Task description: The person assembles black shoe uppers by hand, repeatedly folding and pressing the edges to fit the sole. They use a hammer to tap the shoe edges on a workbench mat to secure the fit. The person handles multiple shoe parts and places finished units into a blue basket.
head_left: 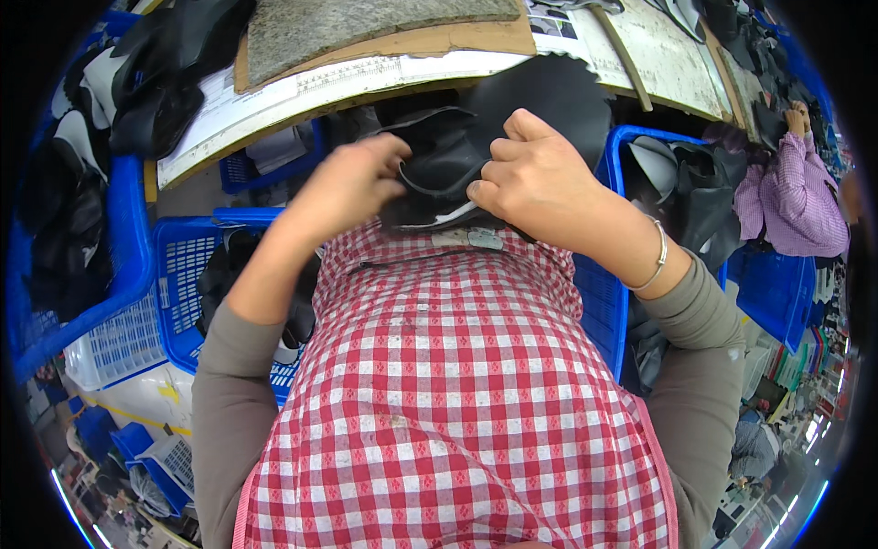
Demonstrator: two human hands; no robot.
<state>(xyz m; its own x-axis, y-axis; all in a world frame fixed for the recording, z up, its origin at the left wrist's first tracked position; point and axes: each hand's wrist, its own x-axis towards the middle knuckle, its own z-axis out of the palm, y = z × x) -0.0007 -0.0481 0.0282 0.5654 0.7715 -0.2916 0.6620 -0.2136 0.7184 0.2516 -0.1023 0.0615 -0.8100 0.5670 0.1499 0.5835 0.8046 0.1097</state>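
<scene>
A floppy black leather-like piece [448,165], which looks like a shoe upper, hangs in front of my apron just below the bench edge. It has a pale strip along its lower edge, and a broad dark flap rises at its right. My right hand [540,174] is closed, its thumb and fingers pinching the piece's right side. At the opposite side is my left hand [357,183], blurred by motion. Its fingers bend toward the left edge of the piece, but whether they grip it I cannot make out.
Ahead stands a worn workbench [430,75] with a grey slab [375,32] on a brown board. Blue crates [174,265] holding black and white pieces flank me on the left; another blue crate [622,156] sits at my right. Farther right, a person in a checked purple shirt [800,201] works.
</scene>
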